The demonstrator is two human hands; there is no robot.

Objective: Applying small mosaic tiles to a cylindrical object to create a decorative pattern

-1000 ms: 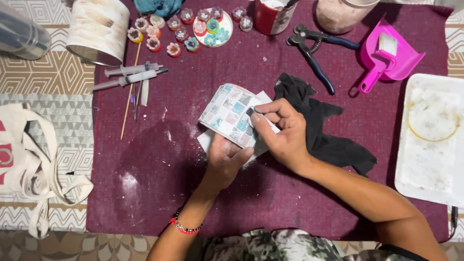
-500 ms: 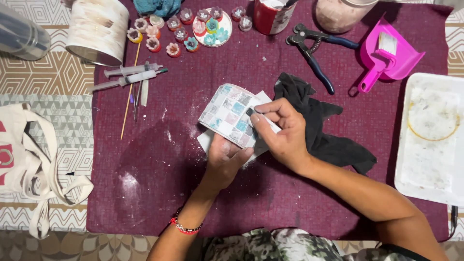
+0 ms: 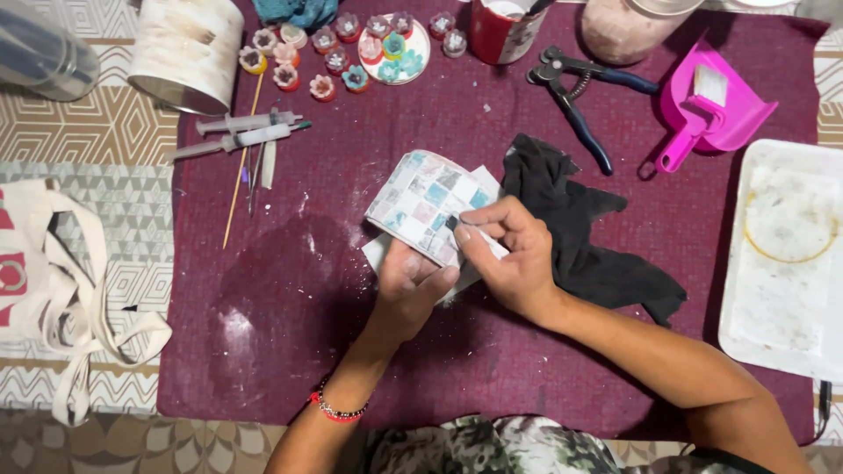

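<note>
A maroon cloth, dusted here and there with white powder, is covering the work surface, and patterned mats in beige and grey are showing along its left edge, where one cream tote bag is lying. Near the middle, one mosaic-covered cylinder of pale blue, pink and white squares is lying on its side over a white sheet. The left hand is steadying it from below, fingers curled against its near end. The right hand is pinching one small dark tile between thumb and forefinger, pressing it against the cylinder's lower right edge, the other fingers folded in. One crumpled black rag is lying just beside that hand. Further back, one pair of blue-handled nippers is resting near one pink dustpan holding a small brush. At the right edge one white tray is sitting. Two syringes are lying at the upper left beside one thin wooden stick, below one pale cylinder tipped on its side. Along the top, many small flower-shaped pieces are clustering on and around one round plate, too crowded to count surely.
</note>
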